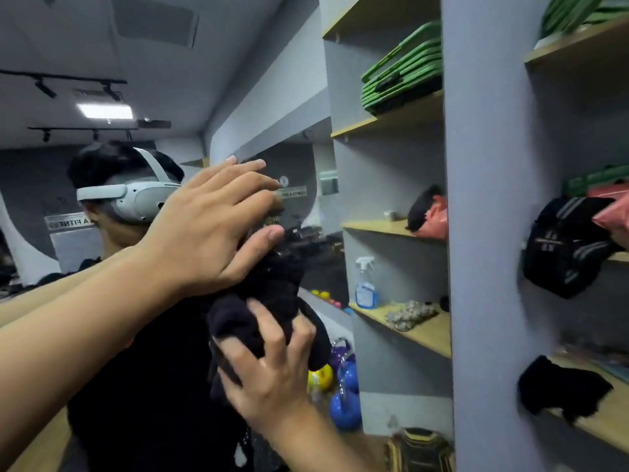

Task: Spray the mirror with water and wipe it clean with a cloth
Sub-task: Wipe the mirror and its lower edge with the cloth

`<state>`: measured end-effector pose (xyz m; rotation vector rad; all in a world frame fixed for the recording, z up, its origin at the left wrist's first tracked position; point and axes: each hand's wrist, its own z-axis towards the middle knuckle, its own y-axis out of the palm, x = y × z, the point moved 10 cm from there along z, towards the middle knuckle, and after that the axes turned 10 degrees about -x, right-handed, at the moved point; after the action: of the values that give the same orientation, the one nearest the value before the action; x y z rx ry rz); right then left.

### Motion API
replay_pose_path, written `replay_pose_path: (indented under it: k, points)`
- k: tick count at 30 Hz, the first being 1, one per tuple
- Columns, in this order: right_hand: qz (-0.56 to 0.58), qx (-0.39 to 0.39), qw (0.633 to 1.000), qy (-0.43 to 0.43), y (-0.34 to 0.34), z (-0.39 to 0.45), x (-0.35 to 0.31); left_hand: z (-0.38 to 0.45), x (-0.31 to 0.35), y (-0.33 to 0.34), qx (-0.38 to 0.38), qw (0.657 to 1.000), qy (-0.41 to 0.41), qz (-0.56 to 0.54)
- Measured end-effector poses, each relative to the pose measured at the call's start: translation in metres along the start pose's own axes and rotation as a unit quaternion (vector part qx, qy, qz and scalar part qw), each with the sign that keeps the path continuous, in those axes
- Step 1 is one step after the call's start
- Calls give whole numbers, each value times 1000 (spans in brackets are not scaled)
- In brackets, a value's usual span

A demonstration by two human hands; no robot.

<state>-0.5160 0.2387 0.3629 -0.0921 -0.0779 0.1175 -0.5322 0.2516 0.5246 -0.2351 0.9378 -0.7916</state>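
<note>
The mirror point(258, 107) fills the left and middle of the view and ends at a grey pillar. A bunched black cloth point(272, 294) is held up against the glass at chest height. My right hand point(272, 373) comes from below and grips the cloth's lower part. My left hand point(211, 226) reaches in from the left, fingers spread and flat towards the glass, its thumb touching the top of the cloth. A spray bottle point(366, 284) with blue liquid stands on a shelf, seen as a reflection. The mirror also shows a person wearing a white headset.
The grey pillar point(490, 233) borders the mirror on the right. Wooden shelves point(606, 420) beyond it hold a black bag point(565, 253), green mats and a black rag point(561, 390). Reflected low in the mirror are coloured kettlebells point(343, 403).
</note>
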Motion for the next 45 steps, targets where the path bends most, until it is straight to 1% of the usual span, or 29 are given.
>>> replay_pose_path:
  k: [3, 4, 6, 8, 10, 12, 14, 16, 18, 20, 22, 23, 24, 28, 30, 32, 33, 35, 37, 39, 42, 43, 45]
  points:
    - [1, 10, 997, -76, -4, -11, 9, -3, 0, 14, -14, 998, 11, 53]
    - [-5, 10, 996, -84, -5, -13, 20, -4, 1, 15, -11, 998, 14, 61]
    - [-19, 7, 998, -64, -9, -18, 52, -3, 2, 13, 0, 997, 17, 69]
    - [-27, 15, 1000, -1, -19, -21, 101, -4, 3, 14, 1, 996, 14, 86]
    - [-25, 29, 995, 91, -32, -22, 160, -4, 5, 16, -1, 995, 15, 100]
    - [-15, 36, 981, 190, -47, -21, 217, -3, 6, 15, 3, 994, 18, 106]
    - [-4, 41, 960, 278, -58, -22, 259, -3, 7, 14, 11, 994, 19, 108]
    - [3, 45, 942, 333, -65, -20, 282, -3, 7, 14, 17, 994, 17, 110]
    - [4, 69, 926, 372, -70, -16, 291, -3, 6, 14, 12, 994, 12, 110]
    - [14, 106, 896, 431, -75, -13, 294, -2, 5, 15, 2, 994, 8, 112]
    - [27, 118, 869, 480, -73, -5, 288, -2, 5, 16, 1, 994, 8, 112]
    - [26, 119, 869, 479, -71, 2, 278, -1, 5, 16, 0, 994, 8, 113]
    - [23, 117, 881, 459, -68, 12, 263, -1, 5, 16, -1, 993, 7, 114]
    - [32, 74, 946, 314, -49, 49, 175, -1, 3, 13, 3, 996, -8, 87]
    - [38, 43, 974, 220, -36, 52, 122, 0, 3, 12, 9, 998, -9, 69]
    - [13, 9, 995, 95, -21, 40, 69, -2, 3, 11, 12, 998, -5, 59]
    - [6, -1, 999, 36, -15, 30, 52, -2, 3, 11, 13, 998, -1, 55]
    - [9, -13, 998, -54, -10, 13, 44, -3, 4, 11, 11, 998, 7, 58]
    - [10, -15, 995, -102, -13, 6, 59, -3, 5, 13, 12, 997, 11, 78]
    - [-6, -21, 994, -105, -18, 6, 86, -2, 6, 15, 16, 995, 13, 102]
    - [-20, -24, 998, -58, -29, 13, 138, -4, 6, 15, 20, 993, 12, 115]
    - [-18, -16, 999, -21, -35, 16, 162, -4, 7, 15, 20, 993, 11, 117]
    - [-5, 14, 995, 96, -50, 19, 216, -4, 6, 16, 10, 992, 8, 123]
